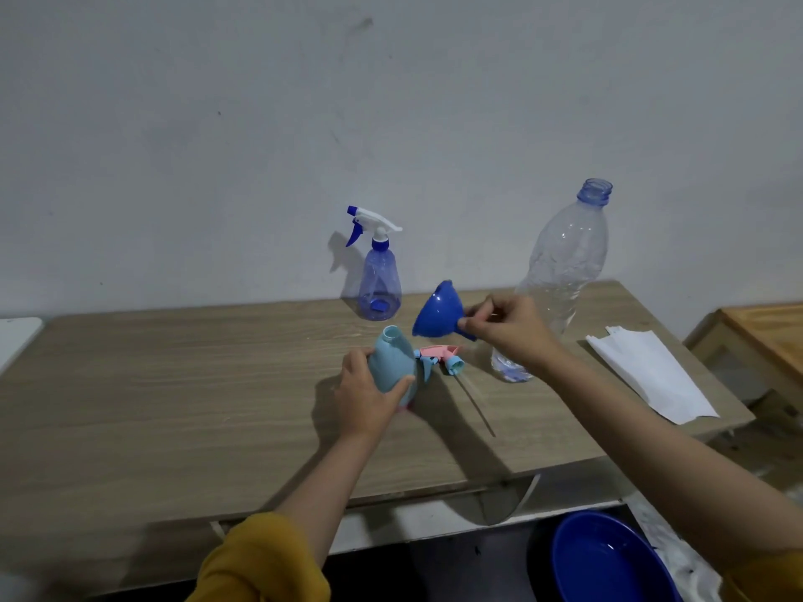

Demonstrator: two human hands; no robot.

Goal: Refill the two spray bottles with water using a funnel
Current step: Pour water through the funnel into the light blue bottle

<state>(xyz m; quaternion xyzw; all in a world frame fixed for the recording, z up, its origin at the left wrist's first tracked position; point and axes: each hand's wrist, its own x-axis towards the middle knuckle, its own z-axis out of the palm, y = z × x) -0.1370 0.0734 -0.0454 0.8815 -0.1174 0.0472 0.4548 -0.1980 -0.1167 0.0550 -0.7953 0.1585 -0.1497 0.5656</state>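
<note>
From the head camera, the left hand (369, 395) wraps around the light-blue spray bottle (393, 364), which stands near the middle of the wooden surface (174, 384) with its neck open. Its pink-and-blue sprayer head (441, 358) lies on the surface just beside it at 3 o'clock, the dip tube trailing toward 5 o'clock. The right hand (508, 330) pinches the blue funnel (439, 310) by its spout, holding it tilted in the air at about 1 o'clock from the open neck, not yet seated.

At 12 o'clock, near the wall, the clear blue spray bottle (379, 284) stands with its trigger head screwed on; it appears nearly empty. At 3 o'clock a large uncapped plastic bottle (565, 262) leans behind the right hand, with only a little water visible at its base. White paper (652, 375) lies farther toward 3 o'clock, and a blue basin (608, 562) sits below the surface's edge.

By my judgement the task is early: one bottle is opened, neither is filled, and the funnel must go in first.

No brand, label or writing is legible.
</note>
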